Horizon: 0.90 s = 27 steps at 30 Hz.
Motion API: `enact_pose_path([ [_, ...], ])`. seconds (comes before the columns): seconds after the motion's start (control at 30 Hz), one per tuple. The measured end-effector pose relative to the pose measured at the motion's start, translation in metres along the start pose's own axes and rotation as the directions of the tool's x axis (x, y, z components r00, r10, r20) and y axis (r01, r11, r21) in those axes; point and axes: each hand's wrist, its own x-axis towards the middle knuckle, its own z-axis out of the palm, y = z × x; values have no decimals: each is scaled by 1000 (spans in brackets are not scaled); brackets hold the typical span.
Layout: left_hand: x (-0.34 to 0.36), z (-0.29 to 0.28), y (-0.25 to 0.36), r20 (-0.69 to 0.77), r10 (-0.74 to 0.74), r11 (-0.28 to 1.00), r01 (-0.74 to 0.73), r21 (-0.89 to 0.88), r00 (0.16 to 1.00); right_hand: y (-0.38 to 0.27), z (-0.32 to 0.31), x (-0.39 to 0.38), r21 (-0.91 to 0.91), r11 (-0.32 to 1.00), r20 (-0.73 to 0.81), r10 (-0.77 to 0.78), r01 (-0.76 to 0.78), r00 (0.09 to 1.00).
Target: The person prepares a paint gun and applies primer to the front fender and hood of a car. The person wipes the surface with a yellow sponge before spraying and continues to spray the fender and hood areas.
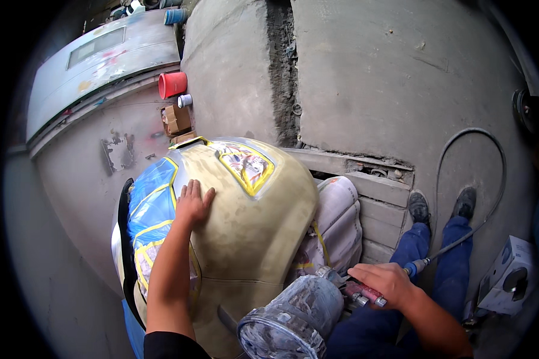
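My left hand (193, 204) lies flat, fingers stretched out, on a car body panel (251, 230) with a dull beige, patchy coat. Blue masking film (148, 192) edged with yellow tape covers the area just left of it. Farther along the panel, a taped-over opening (247, 163) has a yellow border. My right hand (388, 283) is wrapped round a spray gun (358, 292), low at the right of the panel. The gun's large cup (290, 320) is smeared with grey paint and tilts toward the lower left. Fingers under the grip are partly hidden.
An air hose (502, 157) loops from the gun across the concrete floor beside my feet. White masking sheet (335, 224) hangs at the panel's right side. A white box (506, 276) stands at right. A red bucket (172, 85) and cardboard box (176, 119) sit beyond the panel.
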Motion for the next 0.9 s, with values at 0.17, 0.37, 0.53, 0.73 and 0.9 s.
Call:
enact_pose_path([
  [0.17,-72,14,72,-233,32,995,-8,104,972,-24,-15,17,-27,999,47,22,-21,999],
  [0.37,-130,33,71,-237,-40,994,63,90,971,-70,-27,64,-57,998,66,-5,8,998],
  [0.53,-23,-17,53,2,-319,933,314,-178,948,-81,-23,138,-86,996,133,-16,28,991],
  [0.73,99,-8,-4,145,-444,845,467,-262,884,-63,-25,252,-18,999,320,-40,48,947],
  [0.9,144,-9,-11,247,-360,877,416,-239,900,-50,-19,327,-58,998,444,9,19,896],
])
